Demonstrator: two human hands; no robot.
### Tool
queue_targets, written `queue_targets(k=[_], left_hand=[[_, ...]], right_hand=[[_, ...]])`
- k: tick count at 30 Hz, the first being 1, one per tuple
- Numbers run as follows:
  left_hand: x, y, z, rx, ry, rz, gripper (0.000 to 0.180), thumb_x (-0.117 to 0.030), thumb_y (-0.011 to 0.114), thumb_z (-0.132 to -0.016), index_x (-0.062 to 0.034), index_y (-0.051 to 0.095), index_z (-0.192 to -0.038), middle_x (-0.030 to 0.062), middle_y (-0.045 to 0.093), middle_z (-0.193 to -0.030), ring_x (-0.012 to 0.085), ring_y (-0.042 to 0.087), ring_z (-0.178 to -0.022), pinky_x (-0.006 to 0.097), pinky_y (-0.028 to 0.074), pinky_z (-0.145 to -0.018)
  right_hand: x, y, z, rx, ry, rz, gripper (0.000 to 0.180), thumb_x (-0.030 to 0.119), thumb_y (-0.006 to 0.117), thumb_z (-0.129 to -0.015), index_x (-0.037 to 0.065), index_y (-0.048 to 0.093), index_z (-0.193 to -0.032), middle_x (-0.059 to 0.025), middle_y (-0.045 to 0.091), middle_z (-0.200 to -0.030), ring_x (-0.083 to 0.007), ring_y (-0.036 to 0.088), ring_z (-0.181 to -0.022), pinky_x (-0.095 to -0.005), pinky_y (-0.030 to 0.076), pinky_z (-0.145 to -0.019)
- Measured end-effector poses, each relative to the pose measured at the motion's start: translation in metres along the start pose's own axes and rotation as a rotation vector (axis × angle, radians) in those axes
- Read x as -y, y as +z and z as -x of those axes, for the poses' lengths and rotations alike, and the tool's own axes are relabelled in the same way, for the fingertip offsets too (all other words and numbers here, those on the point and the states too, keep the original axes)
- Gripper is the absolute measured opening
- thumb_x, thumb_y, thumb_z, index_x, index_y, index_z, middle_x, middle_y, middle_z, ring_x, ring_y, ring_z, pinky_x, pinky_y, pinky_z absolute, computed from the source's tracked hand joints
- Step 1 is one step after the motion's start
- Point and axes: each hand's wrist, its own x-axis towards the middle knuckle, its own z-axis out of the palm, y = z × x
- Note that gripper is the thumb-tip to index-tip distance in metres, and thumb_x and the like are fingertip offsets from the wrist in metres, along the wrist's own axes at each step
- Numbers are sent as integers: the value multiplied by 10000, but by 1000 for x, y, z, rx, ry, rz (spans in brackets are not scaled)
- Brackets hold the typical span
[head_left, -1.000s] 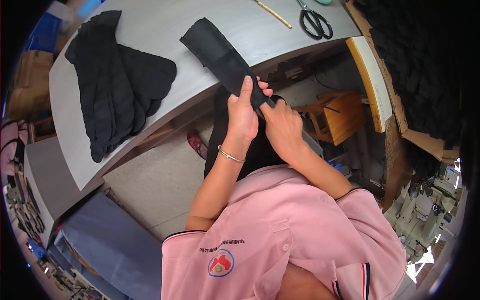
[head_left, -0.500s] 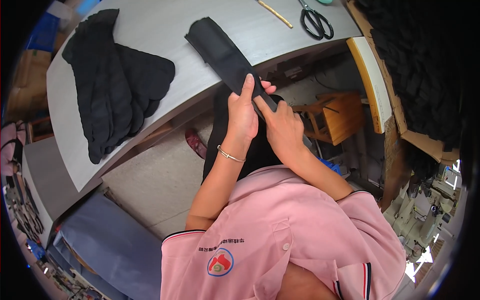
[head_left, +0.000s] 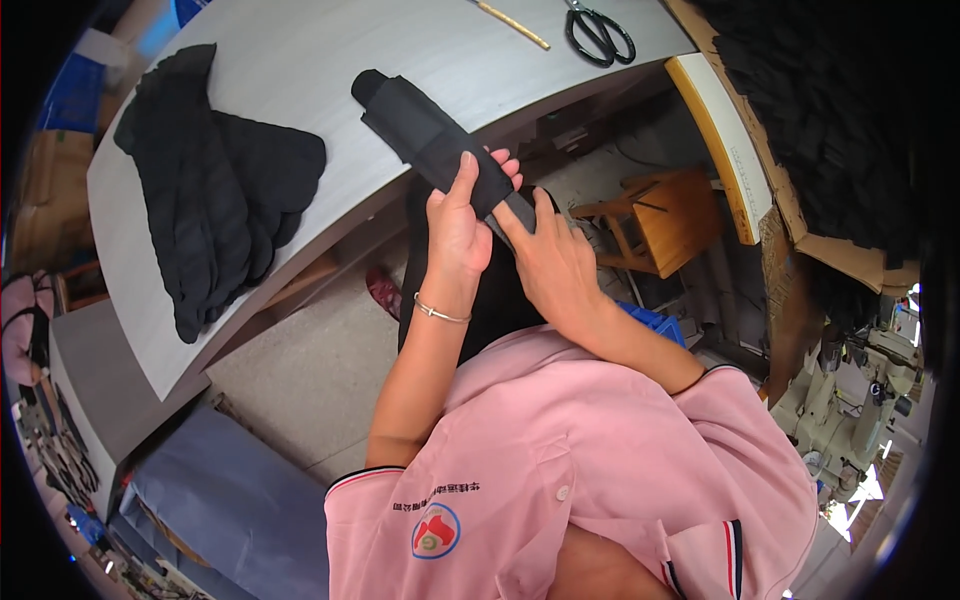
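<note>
**Inspector:** Your left hand (head_left: pixel 455 225) is clasped round the near end of the long black fabric piece (head_left: pixel 430 140), fingers wrapped over its top edge. Your right hand (head_left: pixel 550 260) presses against the same end from the other side, fingers closed on it. That two-sided hold looks meant to keep the soft strip taut and flat.

**Operator:** And the rest of it?

**Inspector:** It runs away from your hands, up onto the grey surface (head_left: pixel 300 80), where its far end lies folded and rounded. The cloth is matte, limp and thick-edged. Well to the left of your left hand lies a stack of black cut pieces (head_left: pixel 215 190), fanned and overlapping. Beyond your right hand rest scissors (head_left: pixel 600 35) and a thin yellow stick (head_left: pixel 512 24).
</note>
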Motion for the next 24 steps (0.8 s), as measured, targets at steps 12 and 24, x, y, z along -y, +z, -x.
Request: queue_targets(k=[12,24], left_hand=[[-2,-9,-9,36,-56,-68,331,-290,610,-998,33,615,-1073,138,677,-1003,236,672,-880,384,558,-858],[-11,-7,5,34,-123,-106,303,-223,645,-973,23,619,-1149,166,683,-1104,245,680,-991,408,589,-836]], right_hand=[[20,31,-66,-97,91,106,20,178,647,-807,161,652,-816,-101,634,-820,-200,643,-732,-300,512,-567],[-24,-30,-26,-168,-39,-615,317,284,706,-876,66,682,-1105,-216,534,-1320,-365,640,-1064,-430,536,-844]])
